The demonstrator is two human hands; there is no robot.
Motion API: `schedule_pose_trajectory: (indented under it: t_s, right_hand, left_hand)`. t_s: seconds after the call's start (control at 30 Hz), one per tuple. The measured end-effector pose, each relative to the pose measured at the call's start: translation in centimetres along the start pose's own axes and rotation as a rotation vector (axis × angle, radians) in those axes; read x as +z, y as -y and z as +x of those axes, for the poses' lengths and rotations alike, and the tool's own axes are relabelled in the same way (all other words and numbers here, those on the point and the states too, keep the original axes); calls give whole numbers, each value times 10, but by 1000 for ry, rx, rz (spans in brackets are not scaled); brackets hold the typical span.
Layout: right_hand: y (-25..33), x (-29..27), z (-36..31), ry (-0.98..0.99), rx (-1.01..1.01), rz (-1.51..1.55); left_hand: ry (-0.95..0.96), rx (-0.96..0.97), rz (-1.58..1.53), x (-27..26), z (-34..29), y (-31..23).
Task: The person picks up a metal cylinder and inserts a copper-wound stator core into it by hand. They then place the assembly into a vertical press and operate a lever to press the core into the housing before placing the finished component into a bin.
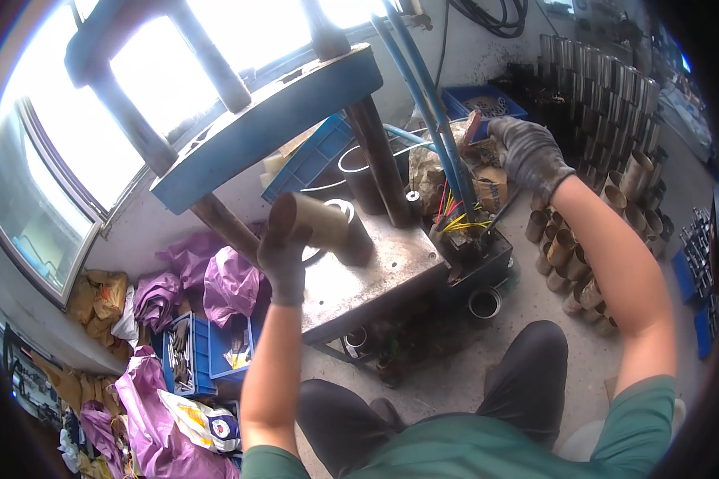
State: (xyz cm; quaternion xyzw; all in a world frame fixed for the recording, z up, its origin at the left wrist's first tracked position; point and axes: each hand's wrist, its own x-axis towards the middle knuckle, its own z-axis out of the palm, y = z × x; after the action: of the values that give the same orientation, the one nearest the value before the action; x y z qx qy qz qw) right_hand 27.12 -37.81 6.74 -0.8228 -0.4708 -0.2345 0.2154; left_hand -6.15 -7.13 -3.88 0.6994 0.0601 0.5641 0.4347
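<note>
From where I stand, one person sits at a press, both hands gloved and both forearms bare. The left hand [282,259] is closed around one metal tube [321,222], which it holds tilted over the steel bed [399,263] of the press, the open end facing up and left; whether the lower end touches the bed, I cannot tell. Two dark posts [379,160] run down below the single blue crossbeam [272,144], and one wider dark cylinder [362,185] stands behind the tube. The right hand [533,157] is raised beside two blue hoses [437,112], its fingers curled near one reddish piece [474,125] — I cannot tell whether it grips it. Below the hoses sits one tangle of red and yellow wires [462,223]. On the floor at the right stand brownish tubes [566,249], more than a dozen, with one tall stack of shinier tubes [599,88] behind them, too crowded to count. One open-topped round piece [484,303] lies apart near the press. To the left are two blue bins [232,363] side by side, several purple sacks [232,283] and one white printed bag [198,421] — all well apart from the hands.
</note>
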Motion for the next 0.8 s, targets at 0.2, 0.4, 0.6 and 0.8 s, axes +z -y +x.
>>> schedule_pose_trajectory:
  t_s: [0.2,0.4,0.6,0.8]
  right_hand:
    - [0,-19,-80,-5,-232,-34]
    - [-9,-20,-151,193,-324,-172]
    - [29,-26,-160,201,-369,-176]
    - [116,4,-165,107,-532,233]
  left_hand:
    - [-360,-356,325,-46,-121,40]
    - [-325,-425,915,-56,-115,50]
    - [-182,-490,1163,-60,-106,71]
    - [-213,-117,859,-67,-109,44]
